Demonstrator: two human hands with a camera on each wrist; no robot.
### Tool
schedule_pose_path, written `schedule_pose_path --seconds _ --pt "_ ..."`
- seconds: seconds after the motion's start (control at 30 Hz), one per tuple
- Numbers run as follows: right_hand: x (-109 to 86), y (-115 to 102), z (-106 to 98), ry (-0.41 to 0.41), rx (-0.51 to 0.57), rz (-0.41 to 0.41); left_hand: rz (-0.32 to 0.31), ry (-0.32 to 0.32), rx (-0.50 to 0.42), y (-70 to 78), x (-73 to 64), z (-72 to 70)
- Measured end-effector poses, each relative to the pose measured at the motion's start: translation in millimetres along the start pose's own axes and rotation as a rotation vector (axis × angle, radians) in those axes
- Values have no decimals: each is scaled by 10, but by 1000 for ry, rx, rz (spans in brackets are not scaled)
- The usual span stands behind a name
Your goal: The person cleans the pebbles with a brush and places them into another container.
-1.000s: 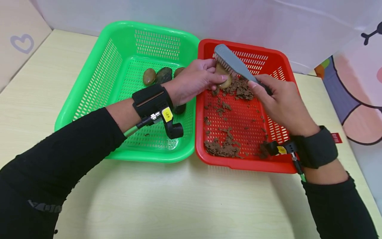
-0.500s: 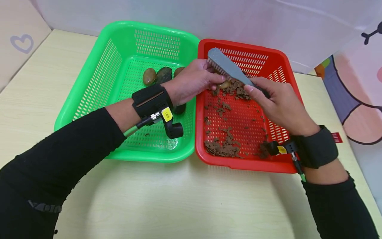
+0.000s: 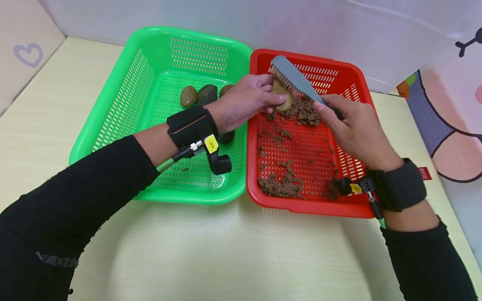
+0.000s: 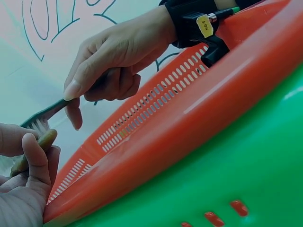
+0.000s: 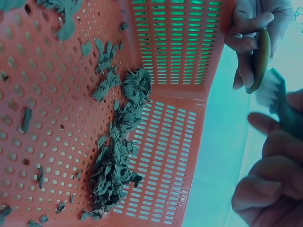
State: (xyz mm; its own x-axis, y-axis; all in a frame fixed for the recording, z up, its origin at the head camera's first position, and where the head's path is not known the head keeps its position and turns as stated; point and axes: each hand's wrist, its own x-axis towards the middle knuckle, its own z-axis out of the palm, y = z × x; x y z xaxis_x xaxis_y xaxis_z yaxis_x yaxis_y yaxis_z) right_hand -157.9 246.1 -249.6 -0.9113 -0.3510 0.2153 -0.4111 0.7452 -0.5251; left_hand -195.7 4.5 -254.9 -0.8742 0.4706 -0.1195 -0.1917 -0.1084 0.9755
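Observation:
My left hand [image 3: 246,100] pinches a yellowish-brown stone [image 3: 283,101] between thumb and fingers, above the left side of the red basket [image 3: 260,200]. In my right hand [image 3: 350,125] is the dark handle of a grey brush [image 3: 295,77], its bristles against the stone's upper face. The left wrist view shows the stone [image 4: 46,141] edge-on in the fingers, the bristles close above it. From the right wrist, the stone [image 5: 261,59] appears held over the basket's rim beside the blurred brush [image 5: 279,99]. Brown flakes [image 3: 306,113] lie in the basket below.
A green basket [image 3: 94,113] stands against the red one on the left. It holds several stones, among them a brown one [image 3: 188,96] and a dark one [image 3: 206,95]; my left forearm crosses over it. A pale wall [image 3: 301,25] rises behind both baskets.
The brush slid left and down over the stone half a second ago, then came back up and right, close to where it started. My left hand and the stone stay nearly still.

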Motion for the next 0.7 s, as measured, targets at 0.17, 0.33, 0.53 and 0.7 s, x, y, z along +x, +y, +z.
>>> schedule_pose_path --seconds 0.17,0.33,0.53,0.7 --pt "-17 -9 -5 -47 20 -70 13 1 -29 -1 -6 3" --pt "-14 -16 -8 -43 8 -89 12 -2 -37 -1 -7 3" --pt "7 -9 -7 19 -43 -19 -3 -8 3 7 -1 1" --pt "-6 -13 -8 0 -19 -30 -6 -5 -10 10 -1 5"
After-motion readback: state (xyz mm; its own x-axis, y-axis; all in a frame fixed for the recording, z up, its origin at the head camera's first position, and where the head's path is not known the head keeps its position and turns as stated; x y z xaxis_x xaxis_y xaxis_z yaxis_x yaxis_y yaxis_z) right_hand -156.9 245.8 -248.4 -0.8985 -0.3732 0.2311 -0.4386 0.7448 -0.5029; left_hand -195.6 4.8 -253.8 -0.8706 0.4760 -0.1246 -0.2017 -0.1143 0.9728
